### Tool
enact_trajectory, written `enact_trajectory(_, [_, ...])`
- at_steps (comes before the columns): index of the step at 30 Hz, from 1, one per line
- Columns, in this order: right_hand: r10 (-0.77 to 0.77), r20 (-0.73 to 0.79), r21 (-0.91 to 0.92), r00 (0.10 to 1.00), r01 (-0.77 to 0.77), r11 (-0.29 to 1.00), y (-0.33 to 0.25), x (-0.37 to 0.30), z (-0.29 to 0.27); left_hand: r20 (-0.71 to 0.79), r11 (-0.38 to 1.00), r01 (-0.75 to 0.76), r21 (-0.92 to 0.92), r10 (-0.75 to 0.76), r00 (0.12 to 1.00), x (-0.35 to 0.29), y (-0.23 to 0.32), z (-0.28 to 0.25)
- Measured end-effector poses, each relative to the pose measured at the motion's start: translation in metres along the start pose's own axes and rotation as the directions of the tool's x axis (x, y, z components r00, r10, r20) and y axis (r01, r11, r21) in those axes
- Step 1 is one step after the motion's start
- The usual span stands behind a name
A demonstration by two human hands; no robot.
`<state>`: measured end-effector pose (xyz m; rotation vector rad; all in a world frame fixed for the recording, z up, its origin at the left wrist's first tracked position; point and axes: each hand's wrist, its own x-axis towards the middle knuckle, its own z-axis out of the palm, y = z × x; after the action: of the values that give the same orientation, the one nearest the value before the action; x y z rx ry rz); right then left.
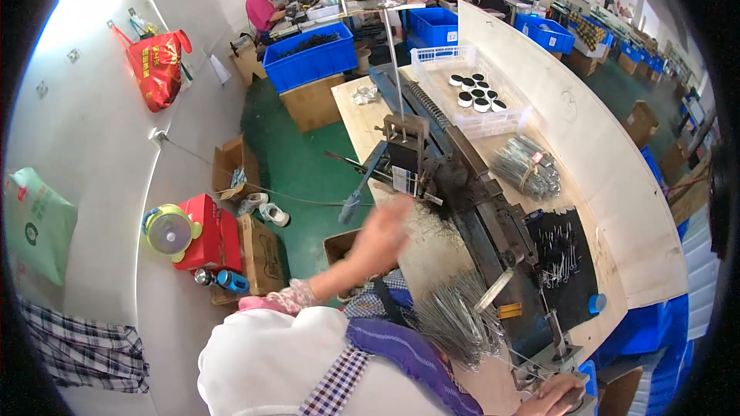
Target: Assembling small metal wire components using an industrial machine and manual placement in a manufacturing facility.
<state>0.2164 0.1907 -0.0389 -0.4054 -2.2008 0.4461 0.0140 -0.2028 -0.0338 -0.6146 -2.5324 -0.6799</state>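
Note:
My left hand [388, 227] is over the near side of the bench, close to the metal machine [462, 169]. Motion smears its fingers, so I cannot tell whether they hold anything. At the lower right, my right hand [553, 396] is closed at a metal fixture [543, 366] on the machine's near end; what lies under its fingers is hidden. A thin metal wire [520, 356] runs toward that fixture. Between my hands, a heap of long thin metal wires [459, 320] lies beside the machine. Small looped metal pieces [561, 258] rest on a black mat behind it.
A tied bundle of metal wires [526, 167] and a white crate [505, 119] of black-topped round pieces stand farther back. A tall wooden board [570, 108] edges the bench. A blue-handled lever [353, 204] juts left. Blue bins [312, 65] and people [266, 4] are beyond.

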Motion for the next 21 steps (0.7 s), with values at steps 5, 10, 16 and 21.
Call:
enact_trajectory(5, [-0.211,0.183,0.863,0.96,-0.054,0.502,-0.097,0.047,0.014,0.24,0.431,-0.059,-0.9,0.604,0.76,0.028,0.131,-0.025])
enact_trajectory(10, [-0.109,0.263,0.667,0.959,-0.099,0.738,-0.117,0.075,0.004,0.456,0.335,0.317,-0.887,0.74,0.495,0.02,0.133,0.0])
enact_trajectory(16, [-0.122,0.538,0.642,0.834,-0.312,0.701,-0.115,0.09,-0.015,0.566,0.102,0.606,-0.789,0.506,0.651,0.009,0.096,-0.013])
enact_trajectory(21, [-0.136,0.722,0.585,0.679,-0.494,0.643,-0.122,0.096,-0.014,0.511,-0.169,0.649,-0.742,0.484,0.71,0.002,0.1,-0.002])
